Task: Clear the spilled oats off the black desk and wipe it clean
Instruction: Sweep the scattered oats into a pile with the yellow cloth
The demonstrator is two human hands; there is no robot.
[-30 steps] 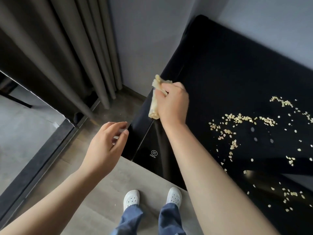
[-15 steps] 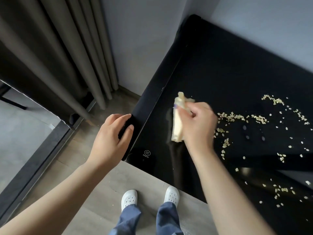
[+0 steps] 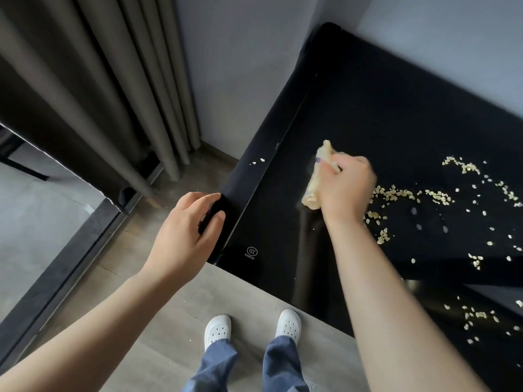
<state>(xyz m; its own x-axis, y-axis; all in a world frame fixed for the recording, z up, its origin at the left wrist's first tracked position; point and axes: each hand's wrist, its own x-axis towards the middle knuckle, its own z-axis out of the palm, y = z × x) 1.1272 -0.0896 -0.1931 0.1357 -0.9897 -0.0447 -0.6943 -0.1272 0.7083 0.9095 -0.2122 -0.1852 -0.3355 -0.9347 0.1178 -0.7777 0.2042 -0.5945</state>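
The black desk (image 3: 382, 114) fills the right half of the view, glossy and reflective. Spilled oats (image 3: 396, 193) lie scattered over its right part, with a denser line just right of my right hand. My right hand (image 3: 346, 190) grips a bunched yellow cloth (image 3: 318, 176) and holds it down on the desk surface at the left edge of the oats. My left hand (image 3: 188, 232) rests on the desk's left front corner, fingers curved over the edge. A couple of flakes (image 3: 259, 161) sit on the desk's left rim.
Grey curtains (image 3: 113, 89) hang at the left beside a grey wall (image 3: 243, 66). The wooden floor (image 3: 169, 321) lies below, with my white shoes (image 3: 218, 331) close to the desk's front edge. A dark floor track (image 3: 56, 278) runs at the far left.
My right hand has carried the cloth from the desk's left edge rightward onto the surface, up to the oats. My left hand has come down onto the desk's left corner.
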